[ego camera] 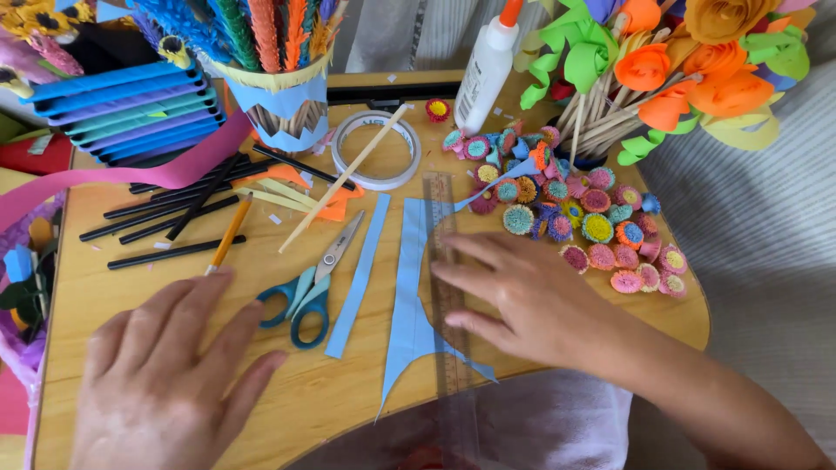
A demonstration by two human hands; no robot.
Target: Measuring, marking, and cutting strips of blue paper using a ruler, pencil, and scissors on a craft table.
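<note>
Pressing flat, open right hand point(522, 300) pins ruler point(446, 287) on blue paper point(409, 305); left hand point(161, 374) open, empty, left of ruler; white glue bottle point(486, 70) beyond.

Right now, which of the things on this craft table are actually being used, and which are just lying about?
In use:
right hand pressing the clear ruler
light blue paper under the ruler
left hand flat on the table, near the pencil

Lying about:
scissors
tape roll
glue bottle
black sticks
small paper flowers
</note>
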